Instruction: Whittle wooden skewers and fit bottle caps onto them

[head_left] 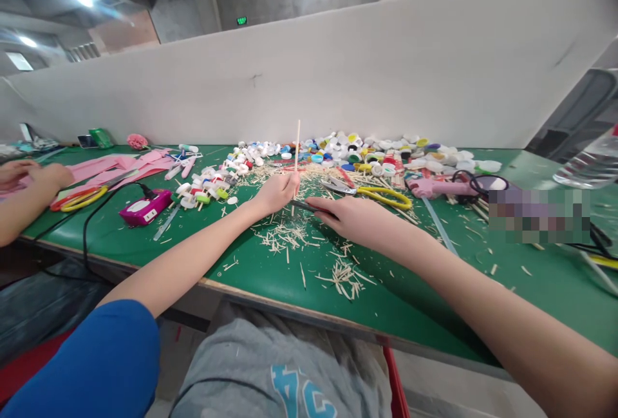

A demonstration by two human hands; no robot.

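My left hand (277, 193) is closed around a thin wooden stick (298, 141), which stands upright with its long end above the fingers. My right hand (347, 213) grips a dark, narrow knife (308, 206). Its tip reaches the lower end of the stick, just under my left fingers; the exact contact is too small to make out. Pale wood shavings (284, 236) lie scattered below both hands, with a denser clump (345, 278) nearer the table edge. Yellow-handled scissors (386, 196) lie beyond my right hand.
Bottle caps (338, 147) pile along the partition (309, 76). Caps on sticks (207, 186) and a purple power socket (145, 207) lie left. A pink glue gun (441, 187) and a water bottle (591, 160) are right. A co-worker's hands (36, 176) handle pink paper at far left.
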